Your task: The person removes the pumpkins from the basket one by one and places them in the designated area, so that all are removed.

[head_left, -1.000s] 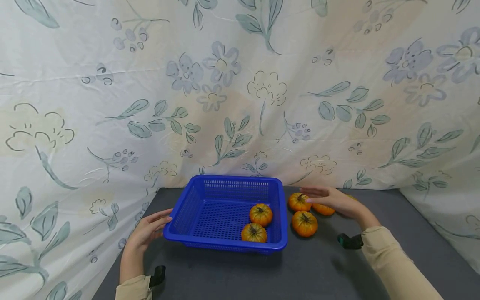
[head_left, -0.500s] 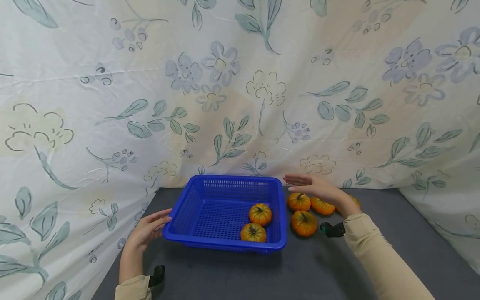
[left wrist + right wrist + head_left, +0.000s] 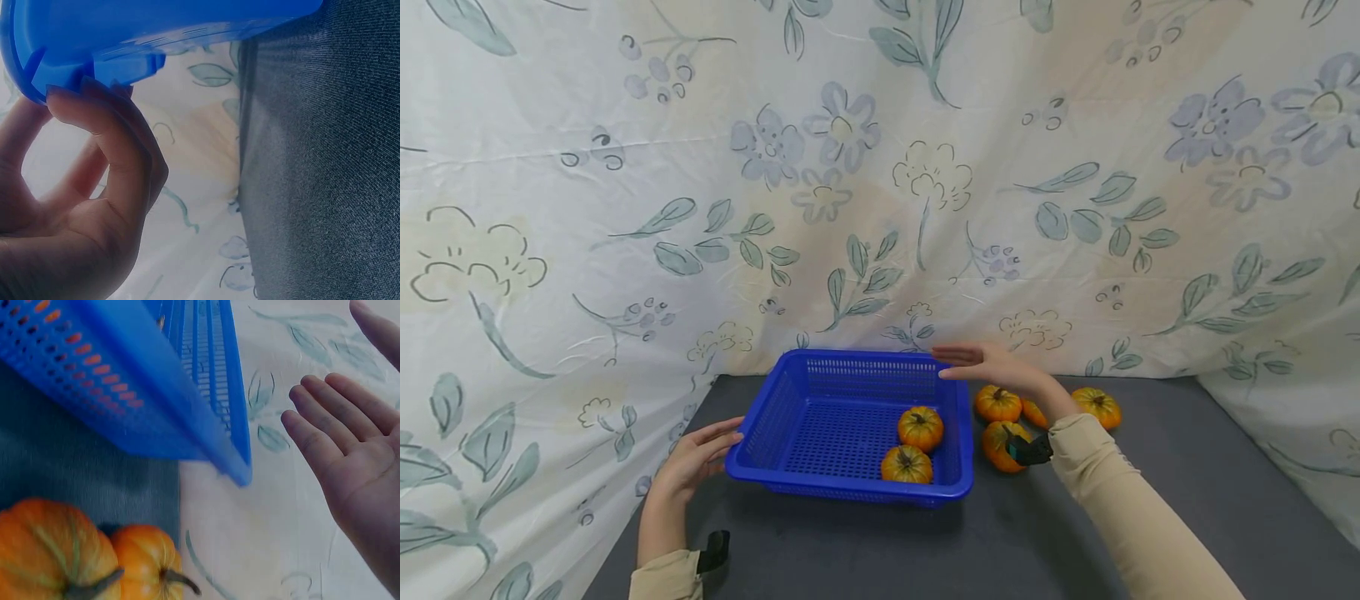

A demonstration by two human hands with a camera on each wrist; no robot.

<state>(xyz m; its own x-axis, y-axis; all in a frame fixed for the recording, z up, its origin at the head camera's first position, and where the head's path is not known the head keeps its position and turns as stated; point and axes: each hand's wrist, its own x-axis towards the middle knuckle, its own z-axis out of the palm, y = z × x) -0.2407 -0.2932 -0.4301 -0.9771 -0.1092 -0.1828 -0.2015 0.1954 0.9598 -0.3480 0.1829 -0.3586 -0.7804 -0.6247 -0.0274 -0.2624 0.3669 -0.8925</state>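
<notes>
A blue plastic basket (image 3: 850,486) with perforated walls stands on the dark table. Two small orange pumpkins lie inside at its right end, one pumpkin (image 3: 921,428) behind the other pumpkin (image 3: 907,467). My left hand (image 3: 691,463) holds the basket's left rim; in the left wrist view its curled fingers (image 3: 125,150) meet the rim from below. Over the basket's back right corner hovers my right hand (image 3: 996,368), palm flat and fingers extended, holding nothing. The right wrist view shows this hand (image 3: 359,444) apart from the basket's rim (image 3: 206,425).
Several pumpkins sit on the table right of the basket: a pumpkin (image 3: 997,403) close to its wall, a pumpkin (image 3: 998,448) in front, another partly behind my right wrist, and a pumpkin (image 3: 1097,407) farther right. A flowered cloth (image 3: 865,167) hangs behind the table (image 3: 820,550).
My right hand has moved left from above the loose pumpkins to the basket's back right corner. My left hand, the basket and the pumpkins have stayed in place.
</notes>
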